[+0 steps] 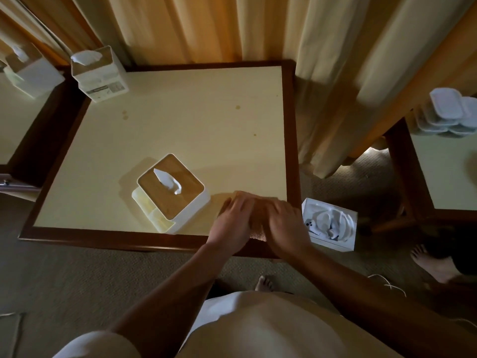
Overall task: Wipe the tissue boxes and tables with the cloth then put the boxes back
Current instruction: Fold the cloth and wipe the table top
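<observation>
Curtains [206, 27] hang behind a cream table [206, 120] with a dark wood rim, standing on carpet. At far left a mirror [15, 120] doubles the tall box [103, 78], which stands on the table's far left corner with a tissue poking out. It looks like light card, so it could be lifted by its sides with one hand but would probably dent if squeezed.

Nearer the front, left of centre, sits the low box [157, 195], white with a wooden lid and a side tray. It is likely stiff and smooth, so holding it under the base or across both long sides seems safest, since the lid might come loose.

At the near right corner the left hand [232, 220] and right hand [286, 223] lie side by side, fingers flat, pressing the cloth [256, 228] onto the table. The cloth is soft and limp and will bunch unless held spread under the palms.

Right of the table, a white carton [333, 228] rests on the floor. Further right is a second table [449, 177] bearing stacked tubs [449, 112].
</observation>
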